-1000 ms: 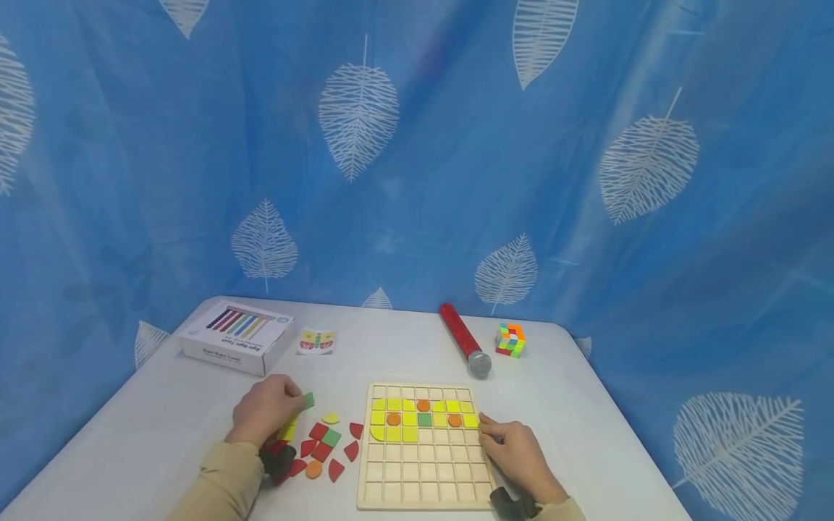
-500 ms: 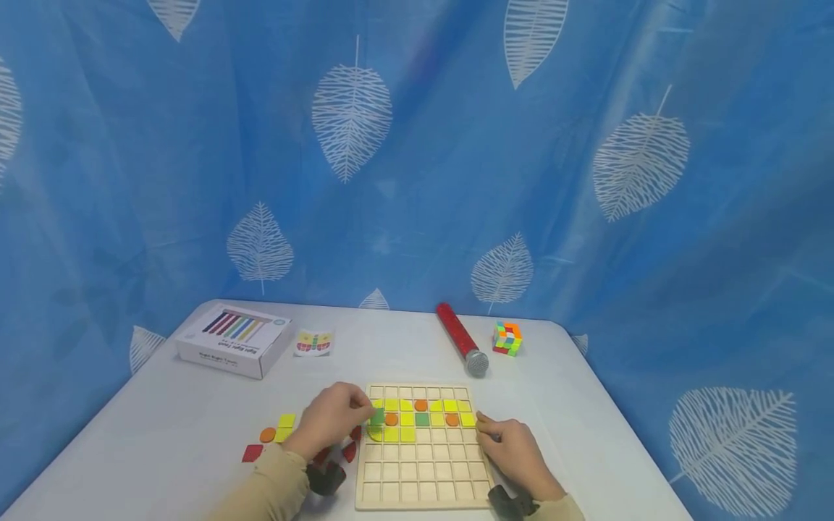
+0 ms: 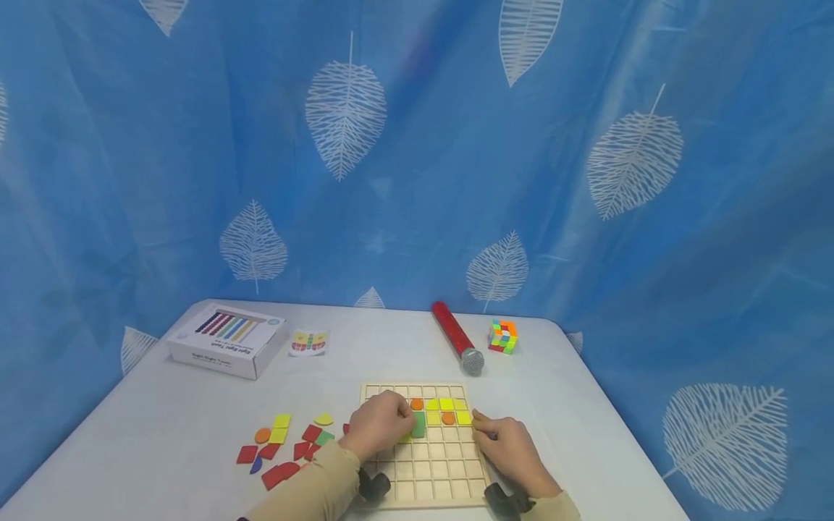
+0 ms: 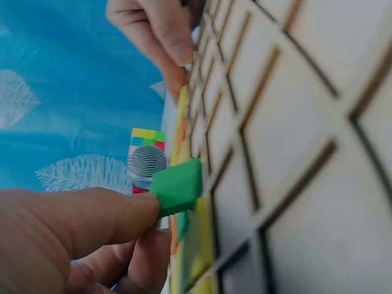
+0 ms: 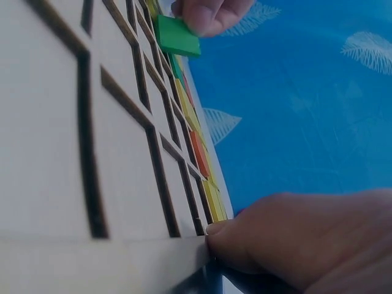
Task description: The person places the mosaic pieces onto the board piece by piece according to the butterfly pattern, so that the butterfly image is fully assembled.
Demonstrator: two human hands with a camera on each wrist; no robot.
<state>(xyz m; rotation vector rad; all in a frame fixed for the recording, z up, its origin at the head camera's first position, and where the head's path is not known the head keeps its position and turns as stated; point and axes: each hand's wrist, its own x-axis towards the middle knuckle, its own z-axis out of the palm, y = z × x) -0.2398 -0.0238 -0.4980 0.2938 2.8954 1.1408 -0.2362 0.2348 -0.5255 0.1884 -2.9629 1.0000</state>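
In the head view my left hand (image 3: 381, 423) reaches over the wooden grid board (image 3: 439, 470). It pinches a green square tile (image 4: 177, 187) between thumb and fingers, tilted just above the grid in the left wrist view. Yellow tiles (image 3: 446, 404) and orange round tiles (image 3: 448, 418) lie in the upper rows; my left hand hides those at the left. My right hand (image 3: 511, 447) grips the board's right edge, its thumb (image 5: 229, 236) on the rim in the right wrist view.
Loose red, yellow, orange, green and blue tiles (image 3: 279, 474) lie left of the board. Farther back stand a white box (image 3: 224, 354), a pattern card (image 3: 309, 343), a red microphone (image 3: 452, 329) and a puzzle cube (image 3: 502, 336). A blue leaf-print curtain (image 3: 417, 181) hangs behind the table.
My left hand has carried the green square tile rightward from the loose pile, across the board's left edge, to over the grid's middle. My right hand stays at the board's right edge.
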